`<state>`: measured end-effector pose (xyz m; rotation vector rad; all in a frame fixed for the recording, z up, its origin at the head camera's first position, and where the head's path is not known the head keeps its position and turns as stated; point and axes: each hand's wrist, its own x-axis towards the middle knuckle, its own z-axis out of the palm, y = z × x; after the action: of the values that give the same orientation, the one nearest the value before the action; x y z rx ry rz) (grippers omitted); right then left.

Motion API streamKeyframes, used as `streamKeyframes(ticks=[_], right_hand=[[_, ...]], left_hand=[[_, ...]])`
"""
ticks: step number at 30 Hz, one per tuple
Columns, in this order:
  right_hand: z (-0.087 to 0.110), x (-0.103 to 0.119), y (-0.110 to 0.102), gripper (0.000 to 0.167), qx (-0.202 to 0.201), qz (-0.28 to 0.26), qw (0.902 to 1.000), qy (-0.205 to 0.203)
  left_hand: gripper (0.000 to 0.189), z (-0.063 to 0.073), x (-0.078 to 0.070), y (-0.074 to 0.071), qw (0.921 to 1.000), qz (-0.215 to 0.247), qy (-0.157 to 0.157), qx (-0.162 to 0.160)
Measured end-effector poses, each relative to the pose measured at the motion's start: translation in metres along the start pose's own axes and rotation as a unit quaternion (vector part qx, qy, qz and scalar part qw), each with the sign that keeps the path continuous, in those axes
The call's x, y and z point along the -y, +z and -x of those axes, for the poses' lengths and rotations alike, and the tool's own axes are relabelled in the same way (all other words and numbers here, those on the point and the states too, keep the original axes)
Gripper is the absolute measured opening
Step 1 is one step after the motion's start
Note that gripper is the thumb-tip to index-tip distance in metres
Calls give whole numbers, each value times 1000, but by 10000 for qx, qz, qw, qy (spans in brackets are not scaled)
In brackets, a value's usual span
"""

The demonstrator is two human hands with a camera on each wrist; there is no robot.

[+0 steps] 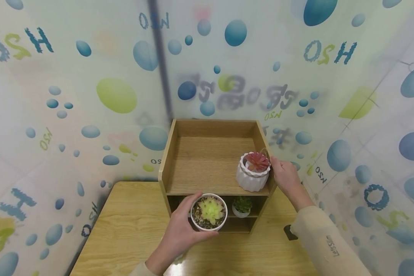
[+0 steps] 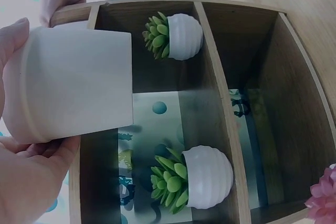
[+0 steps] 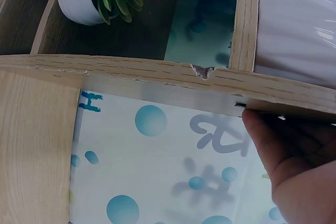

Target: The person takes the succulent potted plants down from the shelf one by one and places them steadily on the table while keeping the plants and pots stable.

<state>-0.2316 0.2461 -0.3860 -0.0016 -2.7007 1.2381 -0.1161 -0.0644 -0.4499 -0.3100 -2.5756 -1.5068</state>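
Note:
My left hand (image 1: 181, 226) grips a white round pot holding a yellow-green succulent (image 1: 211, 210) and dark gravel. In the head view it is in front of the wooden shelf unit (image 1: 207, 157), overlapping its front edge. The pot's plain white side (image 2: 79, 82) fills the left of the left wrist view, with fingers and thumb round it. My right hand (image 1: 286, 176) holds the top edge of the unit's right side panel. Beside it, on the top shelf, stands a white fluted pot (image 1: 252, 180) with a red succulent (image 1: 258, 161).
Inside the unit, two small white ribbed pots (image 2: 210, 177) with green succulents stand on the middle shelf. A pink flower-like plant (image 2: 323, 195) shows at the left wrist view's edge. The unit stands on a wooden table (image 1: 124, 218) against a patterned wall (image 1: 200, 50). A small black object (image 1: 290, 232) lies near the right sleeve.

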Motion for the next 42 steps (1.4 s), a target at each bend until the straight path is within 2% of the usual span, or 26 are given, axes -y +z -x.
streamKeyframes(ticks=[18,26,34,42], right_hand=[[0,0,0,60,8,19,10000,-30],[0,0,0,59,-17,23,10000,-74],[0,-1,0,58,-22,60,9999,-86],[1,1,0,59,-5,70,10000,-33]], left_hand=[[107,6,13,8,9999,26,-109,72],[105,9,19,11,9999,-155,-70,-12],[102,11,28,17,9998,-75,-192,38],[102,12,37,22,9997,-166,-176,42]])
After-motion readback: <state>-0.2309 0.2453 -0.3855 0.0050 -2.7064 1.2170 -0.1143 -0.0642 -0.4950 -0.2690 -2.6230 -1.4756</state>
